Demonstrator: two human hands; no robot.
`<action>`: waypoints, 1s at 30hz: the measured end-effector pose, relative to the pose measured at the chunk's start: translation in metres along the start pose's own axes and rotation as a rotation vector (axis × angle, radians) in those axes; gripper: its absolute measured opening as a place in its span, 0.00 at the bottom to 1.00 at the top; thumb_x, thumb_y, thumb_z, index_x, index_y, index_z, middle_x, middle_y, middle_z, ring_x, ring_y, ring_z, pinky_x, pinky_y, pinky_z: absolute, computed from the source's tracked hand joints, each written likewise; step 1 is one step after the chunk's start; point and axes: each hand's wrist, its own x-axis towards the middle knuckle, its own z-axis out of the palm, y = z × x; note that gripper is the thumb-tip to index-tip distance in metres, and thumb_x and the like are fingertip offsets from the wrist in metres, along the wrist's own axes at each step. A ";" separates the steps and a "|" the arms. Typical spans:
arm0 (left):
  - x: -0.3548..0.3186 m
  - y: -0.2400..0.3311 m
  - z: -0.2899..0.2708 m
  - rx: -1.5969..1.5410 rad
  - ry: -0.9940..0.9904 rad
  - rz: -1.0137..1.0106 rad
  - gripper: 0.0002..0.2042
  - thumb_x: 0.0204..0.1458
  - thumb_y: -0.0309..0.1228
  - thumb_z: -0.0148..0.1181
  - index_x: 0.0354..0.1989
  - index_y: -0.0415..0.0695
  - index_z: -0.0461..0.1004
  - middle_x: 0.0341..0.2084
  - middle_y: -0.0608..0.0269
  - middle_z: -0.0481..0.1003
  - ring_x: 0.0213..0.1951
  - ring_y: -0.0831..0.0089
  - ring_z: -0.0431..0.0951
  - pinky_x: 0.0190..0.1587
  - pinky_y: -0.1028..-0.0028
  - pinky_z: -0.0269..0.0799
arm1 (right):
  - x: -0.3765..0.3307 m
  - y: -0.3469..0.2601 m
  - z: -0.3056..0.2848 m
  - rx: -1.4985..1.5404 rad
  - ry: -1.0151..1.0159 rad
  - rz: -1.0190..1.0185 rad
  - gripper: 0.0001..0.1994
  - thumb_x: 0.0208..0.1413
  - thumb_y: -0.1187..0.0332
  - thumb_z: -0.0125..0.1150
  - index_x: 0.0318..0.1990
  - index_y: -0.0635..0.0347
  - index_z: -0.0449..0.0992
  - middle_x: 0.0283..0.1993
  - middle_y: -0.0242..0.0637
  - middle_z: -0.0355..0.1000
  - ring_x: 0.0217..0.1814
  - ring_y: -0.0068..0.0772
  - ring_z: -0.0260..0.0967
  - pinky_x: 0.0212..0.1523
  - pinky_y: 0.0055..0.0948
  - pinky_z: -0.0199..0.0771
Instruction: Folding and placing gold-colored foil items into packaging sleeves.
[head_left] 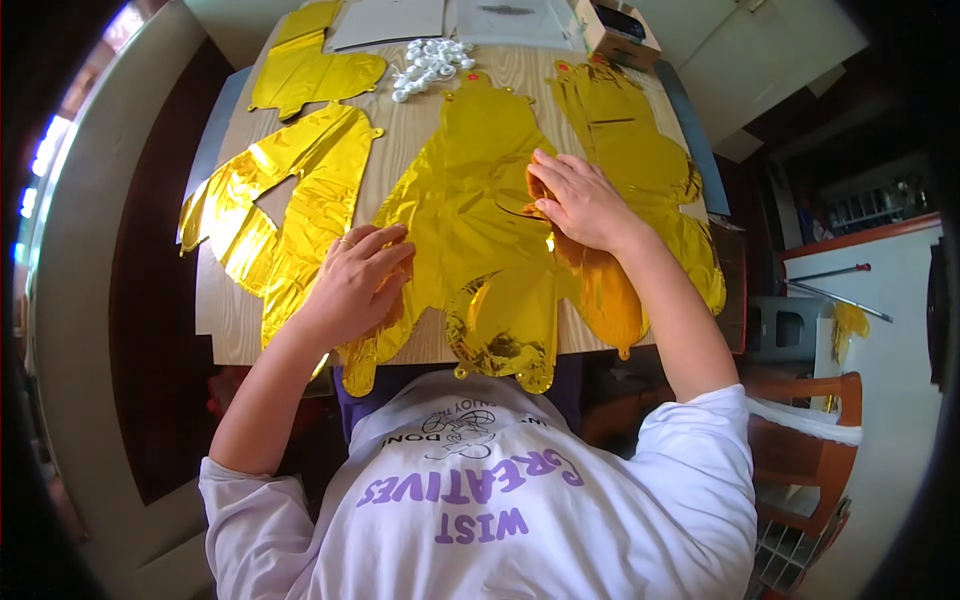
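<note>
A flat gold foil balloon (470, 170) lies in the middle of the table, its surface creased. My left hand (350, 275) rests on its left lower part, the fingers slightly bent and lying on the foil. My right hand (580, 200) is on the right side of this balloon, thumb and index finger apart, with their reflection in the shiny foil between them. A rounded loop of foil (500, 330) curls up at the table's near edge. Under my right forearm, foil bulges down to the edge, and I cannot tell which balloon it belongs to.
More flat gold balloons lie at the left (325, 180), the far left (310, 75) and the right (640, 140) of the wooden table (230, 325). Beyond are white curled ribbon rolls (430, 65), a white sheet (390, 22) and a small box (617, 35). A wooden chair (835, 450) stands right.
</note>
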 end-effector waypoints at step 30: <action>0.082 0.028 0.054 -0.036 0.081 0.261 0.34 0.42 0.47 0.72 0.58 0.45 0.73 0.60 0.50 0.69 0.65 0.45 0.64 0.68 0.50 0.57 | -0.186 -0.096 0.017 0.133 0.412 0.886 0.16 0.54 0.58 0.71 0.31 0.60 0.71 0.33 0.42 0.74 0.34 0.51 0.72 0.36 0.45 0.72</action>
